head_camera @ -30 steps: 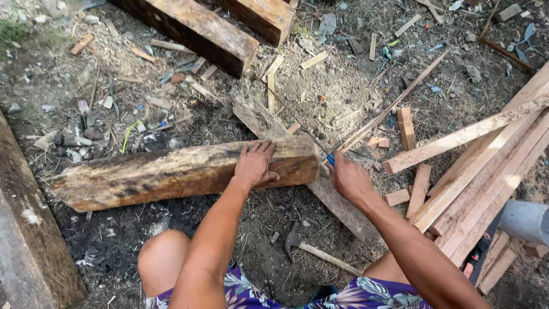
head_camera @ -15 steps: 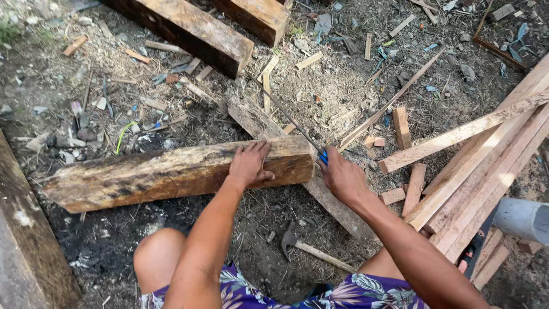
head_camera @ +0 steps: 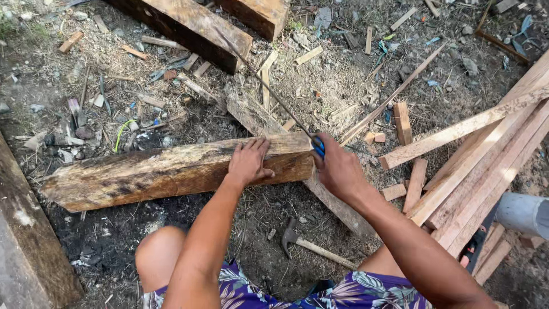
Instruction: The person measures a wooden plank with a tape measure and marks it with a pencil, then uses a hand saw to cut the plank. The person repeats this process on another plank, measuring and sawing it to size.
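Observation:
A thick weathered wooden beam [head_camera: 148, 171] lies across the dirt in front of me. My left hand [head_camera: 249, 162] presses flat on its top near the right end. My right hand [head_camera: 337, 169] grips the blue handle of a hand saw [head_camera: 269, 88], whose thin dark blade runs up and to the left from the beam's right end. A claw hammer [head_camera: 311, 246] lies on the ground between my knees, just below the beam.
A stack of pale wooden slats [head_camera: 480, 166] lies at the right, with short offcuts [head_camera: 403, 123] beside it. Heavy beams [head_camera: 194, 26] sit at the top and a plank [head_camera: 23, 240] at the left edge. Scraps and sawdust cover the soil. A grey pipe [head_camera: 523, 213] is at the right.
The saw blade has swung from lying hidden near the beam's end to reaching up and left across the ground. My left hand stays pressed on the beam.

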